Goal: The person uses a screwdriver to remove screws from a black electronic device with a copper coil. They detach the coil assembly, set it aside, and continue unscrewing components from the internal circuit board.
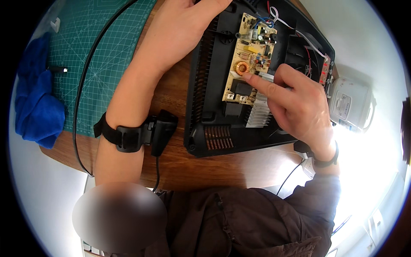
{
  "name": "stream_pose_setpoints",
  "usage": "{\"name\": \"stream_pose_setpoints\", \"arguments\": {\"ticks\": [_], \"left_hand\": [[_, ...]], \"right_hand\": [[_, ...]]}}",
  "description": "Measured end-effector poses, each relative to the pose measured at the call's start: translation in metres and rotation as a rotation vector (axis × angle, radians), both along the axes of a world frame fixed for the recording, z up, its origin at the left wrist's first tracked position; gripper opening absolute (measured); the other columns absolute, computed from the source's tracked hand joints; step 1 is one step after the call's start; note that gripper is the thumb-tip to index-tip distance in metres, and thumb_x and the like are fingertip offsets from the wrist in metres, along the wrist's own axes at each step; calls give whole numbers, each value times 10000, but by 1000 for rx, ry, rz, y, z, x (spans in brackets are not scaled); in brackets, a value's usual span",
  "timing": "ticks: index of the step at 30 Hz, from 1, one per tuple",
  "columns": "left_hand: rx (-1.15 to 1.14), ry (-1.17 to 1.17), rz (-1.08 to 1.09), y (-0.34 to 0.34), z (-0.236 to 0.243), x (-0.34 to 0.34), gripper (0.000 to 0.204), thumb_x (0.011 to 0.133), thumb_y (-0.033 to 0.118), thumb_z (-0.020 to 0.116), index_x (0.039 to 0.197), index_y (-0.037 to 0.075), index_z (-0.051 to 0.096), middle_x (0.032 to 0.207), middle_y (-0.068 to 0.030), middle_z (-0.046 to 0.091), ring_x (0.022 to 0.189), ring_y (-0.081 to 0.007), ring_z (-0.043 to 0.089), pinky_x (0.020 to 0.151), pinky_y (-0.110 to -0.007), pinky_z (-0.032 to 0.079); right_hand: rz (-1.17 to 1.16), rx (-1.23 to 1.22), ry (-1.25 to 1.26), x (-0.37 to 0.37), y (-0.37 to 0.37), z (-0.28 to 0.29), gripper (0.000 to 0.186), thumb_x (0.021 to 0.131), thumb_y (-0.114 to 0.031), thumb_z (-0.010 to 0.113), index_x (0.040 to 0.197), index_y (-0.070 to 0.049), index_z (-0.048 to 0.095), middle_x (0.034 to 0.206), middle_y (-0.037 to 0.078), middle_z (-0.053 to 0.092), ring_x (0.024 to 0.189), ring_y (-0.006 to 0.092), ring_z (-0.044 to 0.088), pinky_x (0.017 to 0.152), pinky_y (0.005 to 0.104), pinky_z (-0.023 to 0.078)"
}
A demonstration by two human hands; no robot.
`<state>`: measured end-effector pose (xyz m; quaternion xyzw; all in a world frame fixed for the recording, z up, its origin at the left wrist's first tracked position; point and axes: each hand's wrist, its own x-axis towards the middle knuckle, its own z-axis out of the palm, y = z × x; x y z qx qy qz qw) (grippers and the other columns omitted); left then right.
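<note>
We see a tan circuit board [252,56] inside a black housing [212,88] on the wooden table [205,169] — open side up, likely for reach. Our right hand [297,94] extends its index finger to the copper coil [242,64], others curled; our left [182,23] is cropped above — what either holds, we cannot tell.

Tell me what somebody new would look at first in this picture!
Probably the tan circuit board full of tiny parts, inside the open black casing at the upper middle. Their eye might then catch the ring-shaped copper-coloured coil on it, with the right hand pointing there. Next could come the green gridded mat at upper left and the crumpled blue cloth at its left side.
</note>
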<state>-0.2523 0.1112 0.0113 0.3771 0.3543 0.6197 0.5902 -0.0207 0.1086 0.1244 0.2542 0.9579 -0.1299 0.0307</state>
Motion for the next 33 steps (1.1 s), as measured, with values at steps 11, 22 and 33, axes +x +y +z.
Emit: {"name": "stream_pose_setpoints", "arguments": {"ticks": [11, 22, 33], "left_hand": [[-46, -62, 41, -1, 1, 5, 289, 1064, 161, 551, 1289, -20, 567, 1151, -52, 659, 1019, -125, 613, 911, -291, 515], [-156, 76, 35, -7, 10, 1, 338, 1047, 284, 595, 1167, -24, 666, 1055, -94, 735, 897, -145, 712, 769, -283, 575], [-150, 126, 37, -11, 22, 7, 369, 1049, 283, 570, 1154, -52, 683, 1057, -128, 747, 910, -163, 725, 794, -300, 587]], "right_hand": [[-161, 194, 261, 21, 11, 38, 421, 747, 116, 626, 1134, 2, 746, 793, 73, 563, 675, 192, 565, 578, 289, 442], [-80, -772, 1474, 124, 55, 56, 624, 1128, -460, 181, 643, -153, 426, 520, 14, 453, 369, 86, 424, 282, 232, 355], [-601, -113, 1450, 93, 10, 36, 369, 1106, -331, 394, 978, -14, 533, 580, -19, 470, 408, 88, 472, 354, 206, 432]]}}
